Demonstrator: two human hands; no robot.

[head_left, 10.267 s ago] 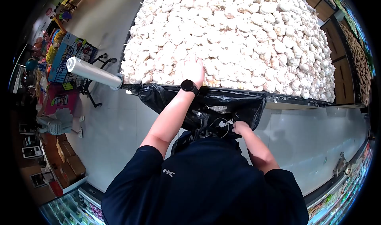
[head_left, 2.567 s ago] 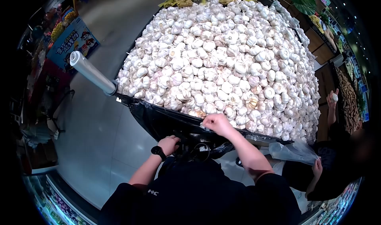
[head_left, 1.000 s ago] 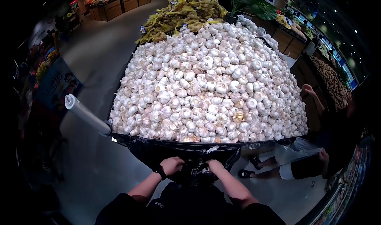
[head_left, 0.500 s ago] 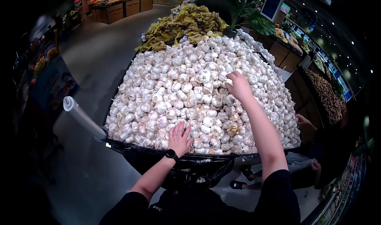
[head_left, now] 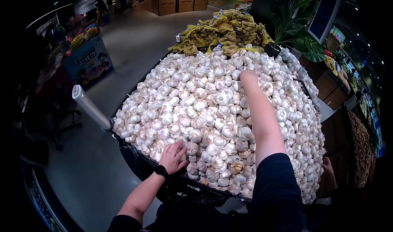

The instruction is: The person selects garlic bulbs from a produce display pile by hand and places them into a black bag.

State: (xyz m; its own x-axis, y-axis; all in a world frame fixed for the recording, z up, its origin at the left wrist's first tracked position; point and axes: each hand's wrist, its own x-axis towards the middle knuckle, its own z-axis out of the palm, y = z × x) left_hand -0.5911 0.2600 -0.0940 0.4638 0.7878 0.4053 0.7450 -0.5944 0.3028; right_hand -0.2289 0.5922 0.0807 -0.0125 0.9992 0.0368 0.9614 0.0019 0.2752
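Note:
A broad heap of white garlic bulbs (head_left: 184, 105) fills a dark-edged display bin. My left hand (head_left: 173, 156), with a black watch on its wrist, rests on the bulbs near the front edge. Its fingers are apart and touch the garlic without gripping any bulb. Farther up the heap, my right hand (head_left: 249, 77) reaches down among bulbs at the back. The back of that hand hides its fingers, so whether they hold a bulb cannot be seen.
Yellow net bags (head_left: 229, 29) are piled behind the garlic. A roll of clear plastic bags (head_left: 90, 105) stands at the bin's left corner. Another person's hand (head_left: 327, 168) is by the right side. A potted plant (head_left: 292, 31) and a screen (head_left: 324, 19) stand behind.
My right hand has reached farther toward the back of the heap, its fingers now out of sight. My left hand stays on the front bulbs. The view has turned left.

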